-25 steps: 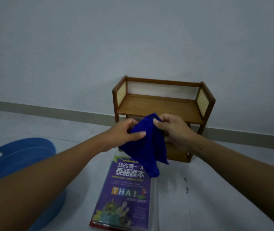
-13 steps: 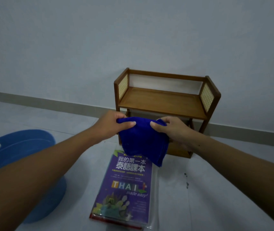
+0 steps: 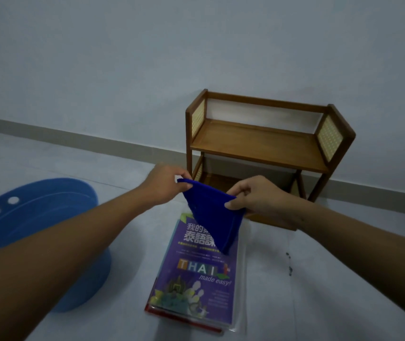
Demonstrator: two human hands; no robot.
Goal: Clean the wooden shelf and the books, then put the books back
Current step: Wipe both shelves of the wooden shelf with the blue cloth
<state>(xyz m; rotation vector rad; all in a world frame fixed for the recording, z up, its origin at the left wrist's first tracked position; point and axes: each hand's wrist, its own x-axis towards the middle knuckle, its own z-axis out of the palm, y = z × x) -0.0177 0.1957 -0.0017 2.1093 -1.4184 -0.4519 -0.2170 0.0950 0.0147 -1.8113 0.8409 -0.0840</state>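
Note:
A small two-tier wooden shelf point(image 3: 258, 146) with woven side panels stands on the floor against the wall, both tiers bare. In front of it lies a stack of books point(image 3: 196, 274), a purple "Thai made easy" cover on top. A dark blue cloth point(image 3: 215, 220) hangs stretched between my hands above the stack. My left hand point(image 3: 167, 184) pinches its left corner. My right hand point(image 3: 255, 196) pinches its right edge, just in front of the lower tier.
A round blue mat point(image 3: 41, 237) with white dots lies on the pale floor at the left. A grey skirting strip point(image 3: 73, 136) runs along the wall. Small dark specks point(image 3: 288, 264) mark the floor right of the books.
My hands have moved apart and lowered a little, pulling the bunched cloth out into a taut spread edge. The view has shifted, so the shelf sits further right.

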